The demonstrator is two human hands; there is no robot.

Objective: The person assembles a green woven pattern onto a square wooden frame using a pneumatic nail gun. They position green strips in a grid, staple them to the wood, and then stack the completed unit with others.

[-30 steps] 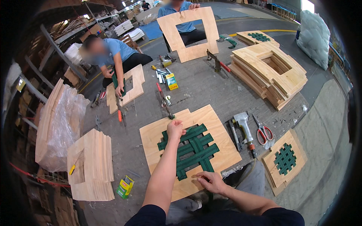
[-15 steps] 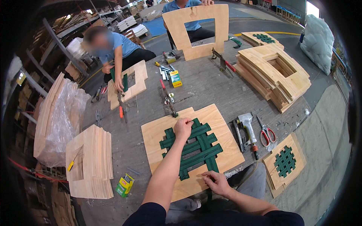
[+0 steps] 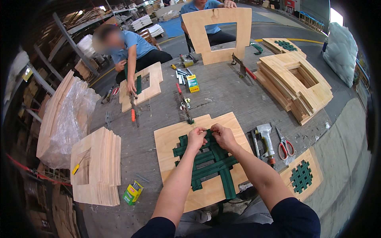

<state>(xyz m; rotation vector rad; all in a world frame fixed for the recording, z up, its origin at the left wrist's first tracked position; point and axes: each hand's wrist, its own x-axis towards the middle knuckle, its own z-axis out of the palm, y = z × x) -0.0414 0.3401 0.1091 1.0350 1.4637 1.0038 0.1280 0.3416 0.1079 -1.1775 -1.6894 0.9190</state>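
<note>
A light plywood panel [image 3: 166, 139] lies flat on the grey table in front of me, with dark green webbing straps [image 3: 204, 172] crossing over its cut-out opening. One lengthwise strap [image 3: 228, 186] runs over the others and extends past the opening toward my side. At the far end of the straps, my left hand [image 3: 197, 139] pinches the webbing with thumb and forefinger. Just to its right, my right hand [image 3: 224, 137] grips the webbing too. The fingers of both hands are almost touching, and they partly hide the strap ends.
Right of the panel lie a staple gun [image 3: 265, 139], red-handled scissors [image 3: 285, 147] and a finished woven panel [image 3: 313, 170]. A clamp [image 3: 184, 105] stands beyond it. Panel stacks [image 3: 297, 85] occupy both sides; a staple box [image 3: 132, 193] sits left. Two co-workers handle panels across the table.
My right hand has moved from the panel's near edge to the far end, beside my left hand. The lengthwise strap's near end now reaches further toward me. The view has shifted slightly.
</note>
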